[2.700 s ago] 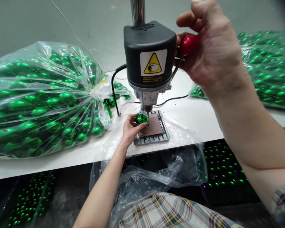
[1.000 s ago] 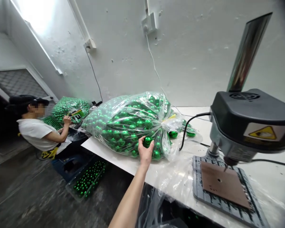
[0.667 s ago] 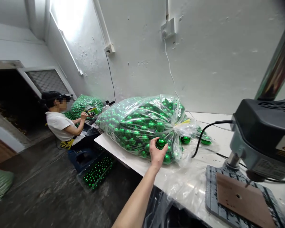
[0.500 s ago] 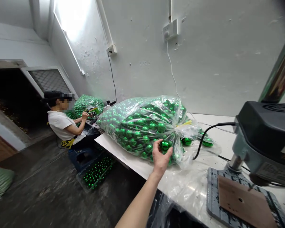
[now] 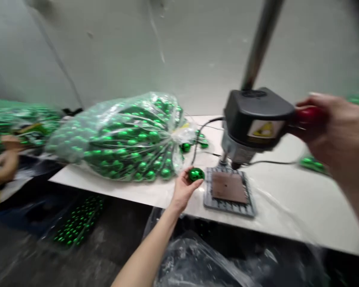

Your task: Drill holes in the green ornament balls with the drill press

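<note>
Between the thumb and fingers of my left hand (image 5: 182, 190) is a shiny green bauble (image 5: 196, 174), held just left of the drill press base (image 5: 229, 209). My right hand (image 5: 344, 127), blurred, closes around a red knob (image 5: 312, 116) on the right side of the drill press (image 5: 257, 115). A brown board (image 5: 229, 187) with a small hole lies on the base, below the drill head. To the left, a tied clear plastic bag (image 5: 119, 139) full of green baubles rests on the white table (image 5: 283, 199).
Loose baubles (image 5: 185, 147) lie by the bag's neck, and more green ones (image 5: 312, 163) at right. A black cable (image 5: 205, 123) loops beside the drill. Clear plastic sheeting (image 5: 197, 259) hangs below the table edge. At far left are a co-worker's arm (image 5: 6, 167) and a crate of baubles (image 5: 74, 223).
My view has swung right. My left hand has moved from against the bag to beside the drill base with the bauble. My right hand has come into view on the red knob.
</note>
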